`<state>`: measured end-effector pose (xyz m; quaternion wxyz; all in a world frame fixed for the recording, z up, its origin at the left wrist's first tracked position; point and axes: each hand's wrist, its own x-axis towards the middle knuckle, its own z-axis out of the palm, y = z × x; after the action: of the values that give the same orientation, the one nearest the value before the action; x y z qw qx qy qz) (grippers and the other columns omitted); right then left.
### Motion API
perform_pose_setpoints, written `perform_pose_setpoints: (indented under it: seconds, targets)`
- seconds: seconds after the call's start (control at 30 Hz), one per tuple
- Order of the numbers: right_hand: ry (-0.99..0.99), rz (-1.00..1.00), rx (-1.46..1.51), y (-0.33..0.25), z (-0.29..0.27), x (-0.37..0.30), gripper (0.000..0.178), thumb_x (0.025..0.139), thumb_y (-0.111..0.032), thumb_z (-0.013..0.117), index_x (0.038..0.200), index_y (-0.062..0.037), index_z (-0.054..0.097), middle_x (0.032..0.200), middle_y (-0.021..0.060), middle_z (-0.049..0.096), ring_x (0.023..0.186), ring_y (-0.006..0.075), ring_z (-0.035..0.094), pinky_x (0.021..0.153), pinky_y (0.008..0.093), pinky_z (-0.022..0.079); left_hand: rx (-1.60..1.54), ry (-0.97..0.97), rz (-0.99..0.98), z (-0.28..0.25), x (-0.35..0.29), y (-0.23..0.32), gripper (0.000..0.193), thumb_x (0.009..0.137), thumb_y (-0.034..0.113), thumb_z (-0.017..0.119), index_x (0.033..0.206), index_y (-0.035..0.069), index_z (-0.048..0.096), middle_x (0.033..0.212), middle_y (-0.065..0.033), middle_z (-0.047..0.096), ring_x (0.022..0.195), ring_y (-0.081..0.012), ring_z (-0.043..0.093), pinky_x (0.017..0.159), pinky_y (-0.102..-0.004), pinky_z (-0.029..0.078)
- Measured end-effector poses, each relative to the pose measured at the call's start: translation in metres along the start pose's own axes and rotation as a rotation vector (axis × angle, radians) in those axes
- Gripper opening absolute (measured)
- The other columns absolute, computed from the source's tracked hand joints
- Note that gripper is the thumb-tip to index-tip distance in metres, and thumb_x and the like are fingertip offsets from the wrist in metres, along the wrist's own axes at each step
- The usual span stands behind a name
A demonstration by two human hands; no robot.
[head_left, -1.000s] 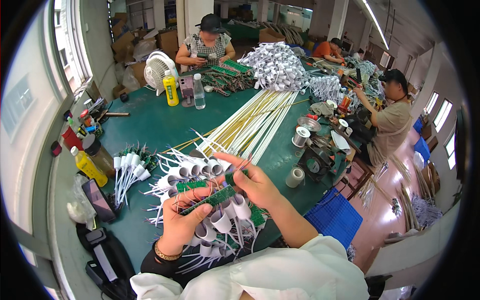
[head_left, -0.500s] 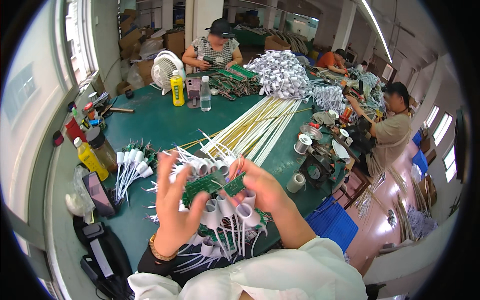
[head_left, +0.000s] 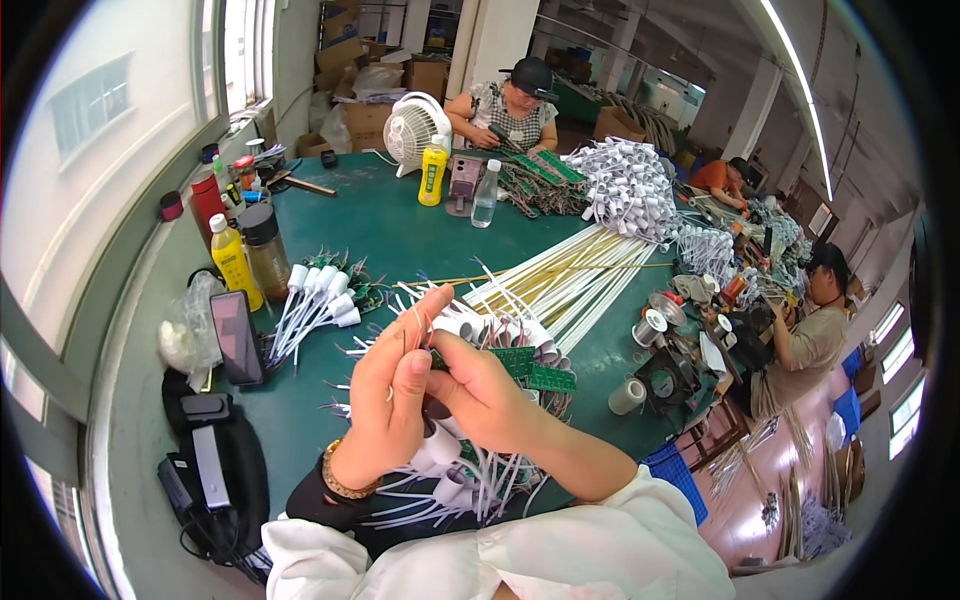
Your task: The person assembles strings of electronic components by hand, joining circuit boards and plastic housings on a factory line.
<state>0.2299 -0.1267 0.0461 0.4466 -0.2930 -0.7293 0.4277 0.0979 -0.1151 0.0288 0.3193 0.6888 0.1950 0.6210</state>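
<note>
My left hand (head_left: 385, 392) and my right hand (head_left: 485, 388) are drawn together above the work pile, both closed. Thin orange-red wires (head_left: 416, 328) come out between their fingertips; where the wires lead inside the hands is hidden. Just beyond my right hand are green circuit boards (head_left: 515, 361); whether they hang from the wires or lie on the pile I cannot tell. White lamp-holder cups (head_left: 440, 448) with white cable tails crowd beneath and behind both hands, among more green boards.
Bundled white cups with boards (head_left: 322, 290) lie to the left, near a phone (head_left: 237, 338) and bottles (head_left: 231, 255). Long white tubes (head_left: 570, 290) stretch toward a cup heap (head_left: 625, 185). Wire spools (head_left: 628, 396) stand at right. Several people work around the green table (head_left: 370, 225).
My hands have closed in on each other, fingers now pinched around the wires instead of spread. The boards that showed between them appear right of them. The whole view has shifted.
</note>
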Motion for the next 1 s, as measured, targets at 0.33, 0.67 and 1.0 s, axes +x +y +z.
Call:
perform_pose_setpoints:
  seconds: [0.33,0.67,1.0]
  targets:
    - [0.285,-0.195,-0.298,0.015,0.021,0.016,0.016,0.089,-0.006,0.052,0.102,0.001,0.05,0.074,0.0213,0.061,0.066,0.0378,0.062,0.055,0.0383,0.048,0.458,0.214,-0.116,0.003,0.001,0.01,0.033,0.096,0.015,0.039,0.12,-0.004,0.054,0.103,-0.0138,0.066,0.096,-0.0296,0.063,0.106,-0.0441,0.026]
    - [-0.094,-0.003,0.274,0.002,0.012,0.01,0.051,0.085,-0.002,0.051,0.13,-0.0013,0.027,0.124,0.0109,0.037,0.117,0.0188,0.039,0.094,0.0337,0.036,-0.029,0.118,-0.078,-0.011,0.007,0.011,0.034,0.097,0.03,0.045,0.076,0.003,0.042,0.112,-0.0224,0.058,0.1,-0.0272,0.057,0.091,-0.0366,0.042]
    - [0.632,-0.035,-0.558,0.024,-0.091,-0.072,0.018,0.084,-0.009,0.059,0.099,-0.001,0.058,0.088,0.0103,0.059,0.066,0.0158,0.057,0.055,0.0278,0.043,0.374,0.81,0.073,-0.099,0.038,0.022,0.02,0.091,0.023,0.057,0.089,0.003,0.058,0.064,0.0012,0.046,0.051,-0.0048,0.04,0.041,-0.0192,0.026]
